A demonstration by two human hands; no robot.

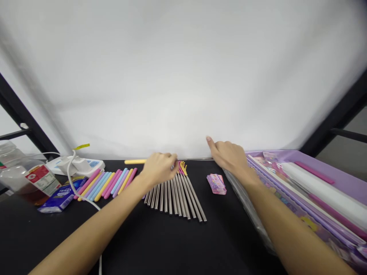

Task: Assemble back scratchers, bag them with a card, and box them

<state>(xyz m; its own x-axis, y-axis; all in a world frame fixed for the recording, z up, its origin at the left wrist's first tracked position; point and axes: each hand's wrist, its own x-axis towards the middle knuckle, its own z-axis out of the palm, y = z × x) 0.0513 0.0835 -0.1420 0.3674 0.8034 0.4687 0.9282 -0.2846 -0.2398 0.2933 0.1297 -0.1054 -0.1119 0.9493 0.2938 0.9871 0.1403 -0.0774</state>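
My left hand (160, 167) is closed round a yellow stick (135, 162), which juts out to the left. Something small and metallic shows at its fingertips. Below that hand, several silver metal rods (179, 196) lie fanned out on the black tabletop. Pink and yellow curved ends (182, 168) show at the top of some rods. My right hand (231, 156) has curled fingers and a raised thumb; what it holds, if anything, is hidden. A thin shiny line spans the gap between the hands, and I cannot tell whether it is a rod or the table's edge.
Coloured sticks (107, 183) lie in a row at left, beside a blue packet (61, 196), a plastic jar (31, 177) and a power strip (96, 164) with a white cable. Pink cards (216, 184) lie right of centre. A purple tray (338, 187) holds packaging. A white wall rises behind.
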